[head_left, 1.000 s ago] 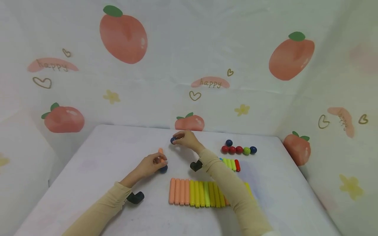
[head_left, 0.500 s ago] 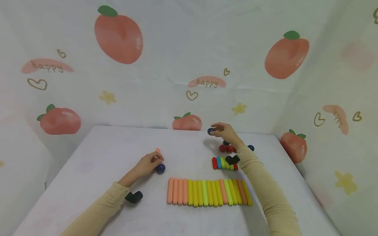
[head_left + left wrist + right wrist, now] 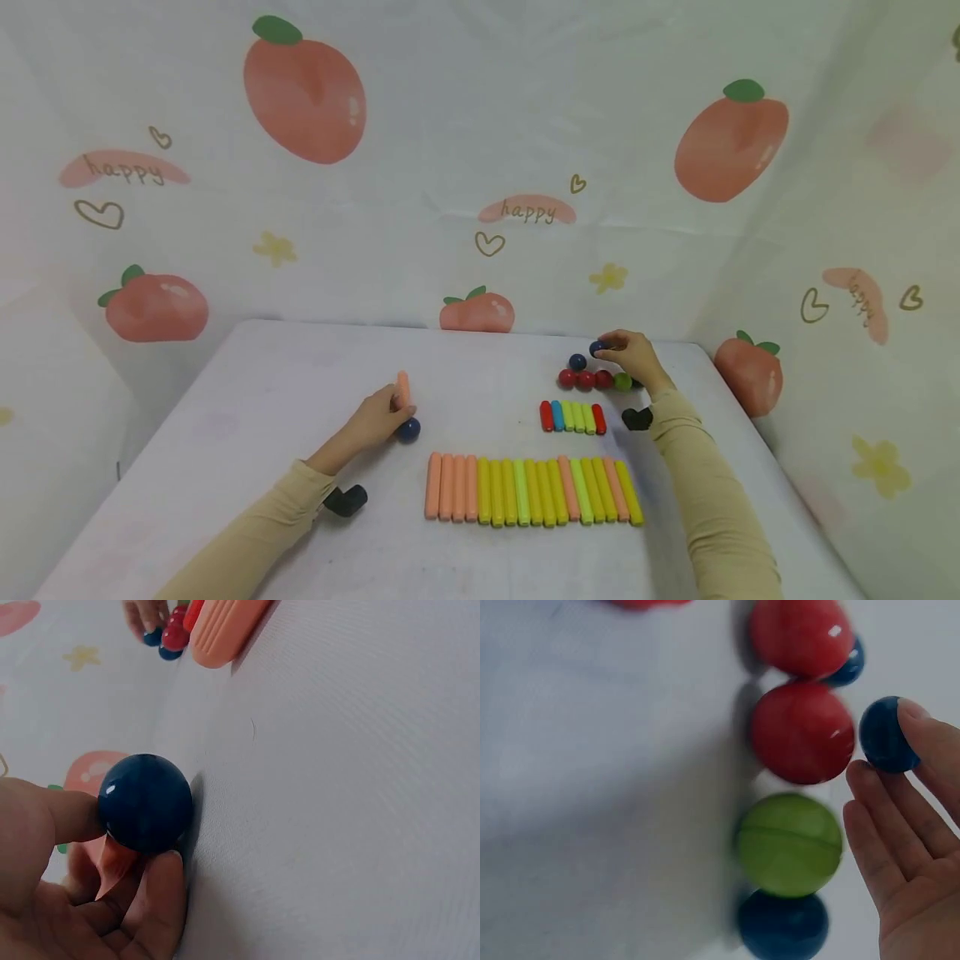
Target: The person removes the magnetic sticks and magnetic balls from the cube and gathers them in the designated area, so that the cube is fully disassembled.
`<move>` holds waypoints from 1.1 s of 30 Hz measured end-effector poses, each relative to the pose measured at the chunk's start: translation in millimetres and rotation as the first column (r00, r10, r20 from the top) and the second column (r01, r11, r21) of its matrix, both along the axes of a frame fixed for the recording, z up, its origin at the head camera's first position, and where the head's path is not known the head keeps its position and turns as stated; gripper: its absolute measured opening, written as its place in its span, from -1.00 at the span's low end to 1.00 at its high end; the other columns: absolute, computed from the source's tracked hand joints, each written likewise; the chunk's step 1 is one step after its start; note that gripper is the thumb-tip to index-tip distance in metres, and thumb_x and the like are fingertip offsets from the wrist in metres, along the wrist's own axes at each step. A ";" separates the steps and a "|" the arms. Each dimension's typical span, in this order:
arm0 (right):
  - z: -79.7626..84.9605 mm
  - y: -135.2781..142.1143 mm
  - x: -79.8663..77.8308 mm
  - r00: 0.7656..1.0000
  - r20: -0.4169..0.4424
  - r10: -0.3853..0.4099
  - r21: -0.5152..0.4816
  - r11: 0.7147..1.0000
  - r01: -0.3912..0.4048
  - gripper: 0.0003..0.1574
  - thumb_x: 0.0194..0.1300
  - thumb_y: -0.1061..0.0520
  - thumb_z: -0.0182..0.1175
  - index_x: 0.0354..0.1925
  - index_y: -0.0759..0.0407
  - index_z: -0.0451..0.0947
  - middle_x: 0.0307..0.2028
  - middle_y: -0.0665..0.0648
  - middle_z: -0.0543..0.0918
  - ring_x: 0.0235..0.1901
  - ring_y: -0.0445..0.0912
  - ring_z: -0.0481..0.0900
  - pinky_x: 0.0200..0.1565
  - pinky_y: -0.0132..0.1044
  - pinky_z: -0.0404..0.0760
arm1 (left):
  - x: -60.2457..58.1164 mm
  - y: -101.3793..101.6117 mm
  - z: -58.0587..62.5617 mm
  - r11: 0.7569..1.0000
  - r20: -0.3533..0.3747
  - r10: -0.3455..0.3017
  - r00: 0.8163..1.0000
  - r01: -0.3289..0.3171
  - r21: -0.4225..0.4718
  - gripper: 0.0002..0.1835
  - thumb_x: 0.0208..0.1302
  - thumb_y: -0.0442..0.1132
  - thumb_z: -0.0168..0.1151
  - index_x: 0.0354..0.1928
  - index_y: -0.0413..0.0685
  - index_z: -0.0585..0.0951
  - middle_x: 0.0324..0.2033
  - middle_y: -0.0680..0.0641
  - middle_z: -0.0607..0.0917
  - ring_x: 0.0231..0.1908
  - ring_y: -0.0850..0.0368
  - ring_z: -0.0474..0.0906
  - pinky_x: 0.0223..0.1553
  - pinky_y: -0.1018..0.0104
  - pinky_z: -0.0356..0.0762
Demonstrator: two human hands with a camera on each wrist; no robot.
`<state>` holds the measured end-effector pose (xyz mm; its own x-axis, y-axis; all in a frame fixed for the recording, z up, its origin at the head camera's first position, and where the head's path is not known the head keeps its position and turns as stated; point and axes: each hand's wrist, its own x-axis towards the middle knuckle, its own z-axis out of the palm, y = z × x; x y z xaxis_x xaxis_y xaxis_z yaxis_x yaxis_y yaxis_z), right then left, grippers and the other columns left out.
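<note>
In the head view my left hand point(image 3: 378, 415) has its fingers curled round a peach-orange stick point(image 3: 403, 388) that points away from me. A dark blue ball point(image 3: 408, 430) rests on the table just under the thumb. In the left wrist view this ball point(image 3: 146, 802) hides most of the stick, and thumb and a fingertip are against it. My right hand point(image 3: 633, 358) pinches another blue ball point(image 3: 889, 735) between thumb and fingers. It is behind a row of red balls point(image 3: 802, 733), a green ball point(image 3: 789, 846) and a blue ball point(image 3: 784, 924).
One more blue ball point(image 3: 577, 362) sits behind the row's left part. Nearer me lies a short row of coloured sticks point(image 3: 568, 417), then a long row of peach, yellow and green sticks point(image 3: 525, 492). A printed cloth wall point(image 3: 420, 167) closes the table's back.
My right hand has carried its blue ball rightward from the middle of the table to behind the ball row. The left hand stays in place; more of its stick shows now.
</note>
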<state>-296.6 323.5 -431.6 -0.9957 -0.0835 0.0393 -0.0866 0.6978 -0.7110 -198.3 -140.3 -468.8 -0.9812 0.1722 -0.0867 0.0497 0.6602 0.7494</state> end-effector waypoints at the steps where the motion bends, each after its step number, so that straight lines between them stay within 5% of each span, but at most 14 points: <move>1: -1.2 1.7 0.1 1.000 0.011 0.000 0.011 1.000 0.000 -0.44 0.33 0.08 0.29 0.20 0.33 0.49 0.15 0.41 0.59 0.15 0.25 0.54 0.24 0.14 0.48 | -0.1 0.2 0.8 1.000 0.002 0.015 1.000 -0.015 -0.003 -0.77 0.37 -0.17 0.22 -0.24 -0.17 0.41 -0.41 -0.09 0.54 -0.44 0.12 0.45 -0.45 0.36 0.41; 9: -6.8 6.6 -0.9 0.999 0.038 0.035 0.080 0.996 -0.038 -0.49 0.31 0.12 0.30 0.14 0.38 0.52 0.11 0.43 0.63 0.13 0.27 0.57 0.24 0.14 0.48 | -2.7 -1.0 -1.2 0.998 0.047 0.048 0.998 -0.050 0.023 -0.37 0.29 -0.06 0.33 0.22 -0.33 0.40 -0.08 -0.28 0.75 -0.18 0.04 0.65 -0.25 0.30 0.60; 23: -8.4 6.5 -3.2 0.993 0.085 0.080 0.132 0.987 -0.091 -0.52 0.34 0.14 0.26 0.13 0.40 0.52 0.09 0.45 0.63 0.13 0.27 0.57 0.22 0.14 0.50 | -8.9 -7.6 -10.3 0.997 0.064 0.033 0.997 -0.037 0.067 -0.41 0.30 -0.06 0.32 0.19 -0.39 0.52 -0.12 -0.22 0.78 -0.21 0.12 0.67 -0.31 0.42 0.56; 33: -1.6 5.5 -3.1 0.989 0.115 0.091 0.153 0.982 -0.108 -0.50 0.36 0.12 0.24 0.15 0.40 0.52 0.10 0.45 0.62 0.13 0.29 0.56 0.24 0.17 0.47 | -8.9 -8.1 -11.1 0.996 0.058 0.051 0.997 -0.055 0.077 -0.39 0.30 -0.01 0.31 0.20 -0.37 0.51 -0.11 -0.20 0.78 -0.08 0.03 0.66 -0.08 0.22 0.64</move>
<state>-299.7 329.0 -433.1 -0.9799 -0.1788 -0.0890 -0.0903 0.7943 -0.6008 -207.2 -148.3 -479.9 -0.9832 0.1286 -0.1299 -0.0272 0.6001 0.7994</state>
